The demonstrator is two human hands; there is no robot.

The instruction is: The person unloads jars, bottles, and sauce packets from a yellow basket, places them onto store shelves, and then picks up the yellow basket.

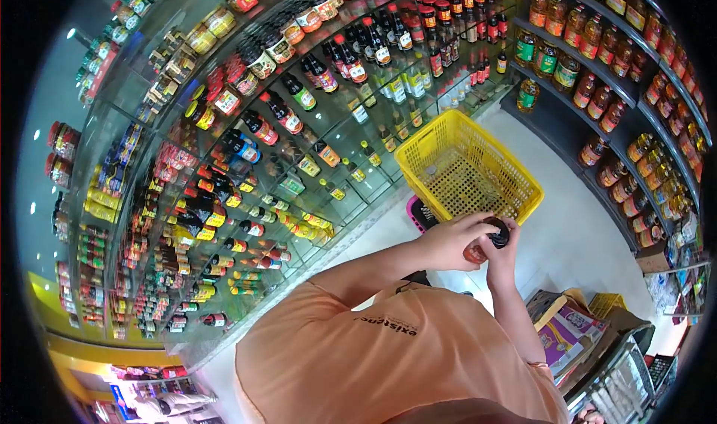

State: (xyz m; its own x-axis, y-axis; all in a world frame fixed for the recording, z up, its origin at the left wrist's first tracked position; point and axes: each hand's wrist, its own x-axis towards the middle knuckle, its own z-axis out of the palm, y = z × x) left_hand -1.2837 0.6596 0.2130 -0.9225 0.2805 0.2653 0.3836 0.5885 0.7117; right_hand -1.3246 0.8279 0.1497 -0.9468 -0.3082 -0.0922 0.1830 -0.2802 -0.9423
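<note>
Both of my hands are closed around a small jar (474, 254) with a black lid and reddish contents, held in front of my chest. My left hand (450, 242) wraps it from the left, with fingers reaching over toward the lid. On the other side, my right hand (505, 254) grips it near the dark lid (497, 232). Its label is hidden by my fingers. Just beyond my hands is a yellow plastic basket (532, 189) with perforated walls and floor. A pink-rimmed dark basket (413, 213) shows partly beneath it.
Glass shelves (351, 200) packed with sauce bottles and jars curve along the left and front. Dark shelving (575, 121) with bottles of oil and jars lines the right. Cardboard boxes (571, 334) stand low at the right, near a metal rack (616, 375). Pale floor (567, 237) lies between.
</note>
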